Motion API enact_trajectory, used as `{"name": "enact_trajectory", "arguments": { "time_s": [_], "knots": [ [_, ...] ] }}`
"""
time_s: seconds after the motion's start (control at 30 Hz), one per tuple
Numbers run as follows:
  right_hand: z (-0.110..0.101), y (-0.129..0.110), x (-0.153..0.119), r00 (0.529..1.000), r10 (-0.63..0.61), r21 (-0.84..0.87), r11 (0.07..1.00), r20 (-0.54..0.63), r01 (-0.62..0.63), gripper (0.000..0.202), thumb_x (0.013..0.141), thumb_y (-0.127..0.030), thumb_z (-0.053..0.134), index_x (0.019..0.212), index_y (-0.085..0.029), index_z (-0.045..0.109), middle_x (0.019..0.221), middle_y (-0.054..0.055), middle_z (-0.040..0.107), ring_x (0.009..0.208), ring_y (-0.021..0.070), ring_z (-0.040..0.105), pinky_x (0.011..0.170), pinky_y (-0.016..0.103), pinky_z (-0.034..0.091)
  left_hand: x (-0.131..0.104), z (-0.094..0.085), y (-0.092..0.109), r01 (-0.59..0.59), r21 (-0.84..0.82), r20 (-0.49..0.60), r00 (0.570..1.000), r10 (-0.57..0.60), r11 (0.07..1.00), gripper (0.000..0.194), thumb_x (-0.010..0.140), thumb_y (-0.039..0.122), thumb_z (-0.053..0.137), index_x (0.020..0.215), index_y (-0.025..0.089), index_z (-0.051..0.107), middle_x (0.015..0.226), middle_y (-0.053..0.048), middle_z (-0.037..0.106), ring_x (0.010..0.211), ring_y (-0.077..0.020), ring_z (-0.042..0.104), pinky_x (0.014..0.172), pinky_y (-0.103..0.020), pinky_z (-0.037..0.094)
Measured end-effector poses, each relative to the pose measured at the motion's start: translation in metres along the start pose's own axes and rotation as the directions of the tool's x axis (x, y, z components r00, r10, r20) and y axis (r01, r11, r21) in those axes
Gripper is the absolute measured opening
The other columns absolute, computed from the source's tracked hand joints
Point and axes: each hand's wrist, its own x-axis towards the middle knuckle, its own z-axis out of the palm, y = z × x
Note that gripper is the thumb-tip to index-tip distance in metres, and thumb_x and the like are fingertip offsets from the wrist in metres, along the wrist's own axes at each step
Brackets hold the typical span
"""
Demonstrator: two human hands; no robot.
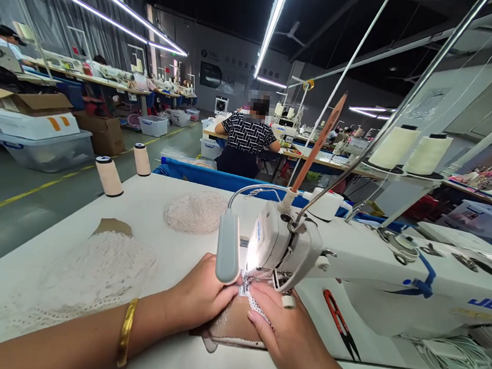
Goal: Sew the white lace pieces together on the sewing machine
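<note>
A brown piece of material (234, 320) lies under the needle area of a white sewing machine (267, 238). White lace trim (257, 307) runs over it towards the presser foot (244, 285). My left hand (202, 290) rests left of the foot, thumb stretched out on the brown piece; the grey lamp (228, 246) hides some of its fingers. From the right, my right hand (289, 323) lies flat over the trim and brown piece, thumb apart from the fingers. Both hands' fingertips are close to the presser foot.
White lace pieces (101, 266) and another lace bundle (194, 210) lie on the left. Two thread cones (109, 176) stand at the table's far-left edge. Red-handled thread snips (339, 322) lie right of my right hand. A person (247, 139) sits at a machine ahead.
</note>
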Motion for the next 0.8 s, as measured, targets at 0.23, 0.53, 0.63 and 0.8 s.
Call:
{"name": "enact_trajectory", "arguments": {
  "time_s": [0.23, 0.53, 0.63, 0.8],
  "knots": [
    [0.000, 0.003, -0.003, 0.996, -0.038, 0.021, 0.999, -0.085, 0.039, 0.034, 0.105, -0.021, 0.057, 0.136, -0.025, 0.072, 0.130, 0.008, 0.080, 0.113, 0.0302, 0.075, 0.092, 0.041, 0.065, 0.035, -0.008, -0.001, 0.141, 0.070, 0.082, 0.986, -0.146, 0.988, 0.013, 0.091, 0.019, 0.060, 0.095, 0.024, 0.071, 0.111, -0.007, 0.074, 0.107, -0.0312, 0.066, 0.103, -0.048, 0.052],
    [0.002, -0.003, -0.003, 0.981, -0.131, 0.103, 0.984, -0.144, 0.147, 0.029, 0.105, -0.011, 0.048, 0.121, -0.023, 0.068, 0.108, 0.008, 0.078, 0.089, 0.0255, 0.070, 0.076, 0.036, 0.058, -0.015, -0.034, 0.036, -0.064, 0.205, 0.209, 0.978, 0.020, 0.977, 0.021, 0.089, 0.016, 0.069, 0.071, 0.019, 0.057, 0.112, -0.009, 0.071, 0.107, -0.0309, 0.064, 0.093, -0.044, 0.050],
    [0.005, -0.005, -0.004, 0.991, -0.115, 0.152, 0.981, -0.063, 0.123, 0.033, 0.103, -0.008, 0.047, 0.124, -0.024, 0.067, 0.105, 0.007, 0.075, 0.086, 0.0231, 0.068, 0.074, 0.033, 0.056, -0.021, -0.028, 0.040, -0.174, 0.054, 0.198, 0.967, 0.160, 0.983, 0.016, 0.088, 0.012, 0.069, 0.080, 0.021, 0.059, 0.101, -0.002, 0.069, 0.090, -0.0226, 0.064, 0.080, -0.035, 0.048],
    [0.006, -0.005, -0.006, 0.996, -0.083, 0.183, 0.980, 0.043, 0.074, 0.028, 0.099, -0.005, 0.046, 0.101, -0.023, 0.067, 0.106, 0.007, 0.071, 0.083, 0.0210, 0.065, 0.071, 0.031, 0.053, -0.018, -0.011, 0.027, -0.261, 0.005, 0.068, 0.963, 0.260, 0.965, 0.018, 0.092, 0.005, 0.054, 0.095, 0.022, 0.060, 0.091, -0.003, 0.067, 0.072, -0.0202, 0.056, 0.066, -0.033, 0.043]
  ]
}}
